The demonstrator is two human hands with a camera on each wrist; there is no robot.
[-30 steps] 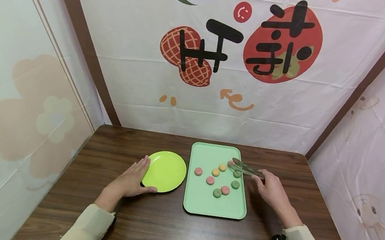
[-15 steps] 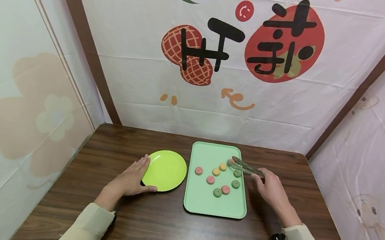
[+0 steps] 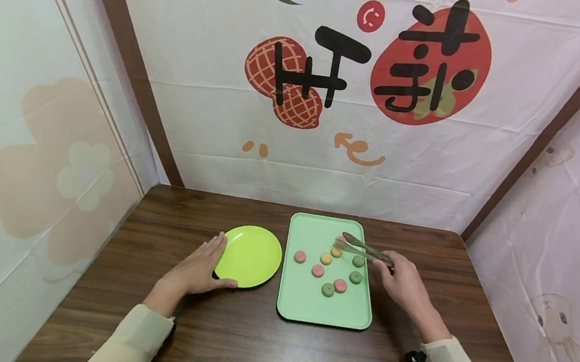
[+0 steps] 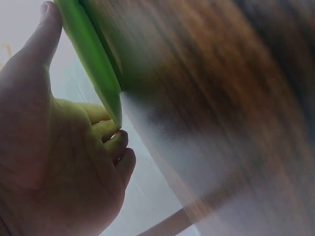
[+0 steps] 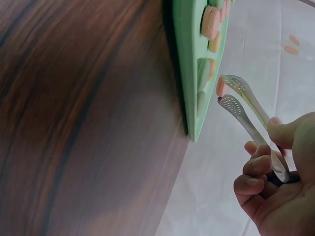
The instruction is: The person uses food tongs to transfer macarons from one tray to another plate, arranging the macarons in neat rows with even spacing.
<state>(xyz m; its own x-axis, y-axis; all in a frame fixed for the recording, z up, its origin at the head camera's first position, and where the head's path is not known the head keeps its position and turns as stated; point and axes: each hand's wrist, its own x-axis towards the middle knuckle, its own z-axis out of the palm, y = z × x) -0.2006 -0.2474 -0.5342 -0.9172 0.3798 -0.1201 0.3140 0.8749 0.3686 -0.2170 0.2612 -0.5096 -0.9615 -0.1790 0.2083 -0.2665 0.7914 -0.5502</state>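
Note:
My right hand grips the metal tongs over the right edge of the mint-green tray. Between their perforated tips sits a pink macaron, raised off the tray in the right wrist view. From above it is mostly covered by the tips, beside a yellow macaron. My left hand rests at the left rim of the lime-green plate, thumb spread along the near edge and fingers along the far side. The plate's top surface carries nothing.
Several macarons lie loose on the tray, among them a pink one at left and a green one near the front. Plate and tray stand side by side on the dark wooden table. A printed cloth hangs behind.
The tongs have lifted the pink macaron from the tray's back right and shifted slightly left, toward the yellow macaron. The left hand stays at the plate.

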